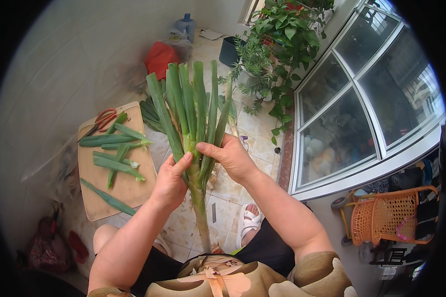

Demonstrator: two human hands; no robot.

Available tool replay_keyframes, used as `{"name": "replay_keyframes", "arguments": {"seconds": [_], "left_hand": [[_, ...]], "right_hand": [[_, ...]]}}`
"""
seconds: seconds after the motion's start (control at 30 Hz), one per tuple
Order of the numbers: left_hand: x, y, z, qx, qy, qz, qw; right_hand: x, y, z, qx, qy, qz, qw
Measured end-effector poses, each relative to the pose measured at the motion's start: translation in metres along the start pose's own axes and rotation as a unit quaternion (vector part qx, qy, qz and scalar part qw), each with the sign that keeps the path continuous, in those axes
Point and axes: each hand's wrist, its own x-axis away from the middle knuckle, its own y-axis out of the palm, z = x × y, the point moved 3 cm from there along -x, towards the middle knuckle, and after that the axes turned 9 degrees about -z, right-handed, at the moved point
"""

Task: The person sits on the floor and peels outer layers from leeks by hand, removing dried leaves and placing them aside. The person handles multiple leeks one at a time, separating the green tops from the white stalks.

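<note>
A large green onion (198, 185) stands upright before me, its cut green tops fanned out and its pale stem running down towards my lap. My left hand (173, 178) grips the leaves on the left side, thumb pressed on the front. On the other side my right hand (228, 156) holds the right-hand leaves, its thumb lying across the middle. Left of them, a wooden cutting board (85, 200) on the floor bears several cut green onion leaves (115, 165). Red-handled scissors (104, 120) rest at its upper left corner.
More onion greens (150, 113) lie behind the board. Potted plants (256, 70) stand beside a white-framed glass door (345, 100) on the right. A woven rattan chair (384, 217) with wheels is at the lower right. A red bag (161, 57) and a blue water jug (186, 26) sit farther back.
</note>
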Motion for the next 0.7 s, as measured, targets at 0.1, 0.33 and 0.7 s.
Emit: {"name": "replay_keyframes", "arguments": {"seconds": [0.1,0.33,0.7], "left_hand": [[0.003,0.004,0.007,0.015,-0.011,-0.033,0.999],[-0.002,-0.008,0.003,0.054,-0.044,-0.069,0.995],[-0.004,-0.001,-0.001,0.062,-0.059,-0.111,0.99]], "right_hand": [[0.001,0.001,0.003,-0.03,0.002,0.003,1.0],[0.003,-0.001,0.001,-0.022,0.034,0.001,0.999],[0.011,0.0,-0.008,0.047,0.021,-0.006,0.999]]}}
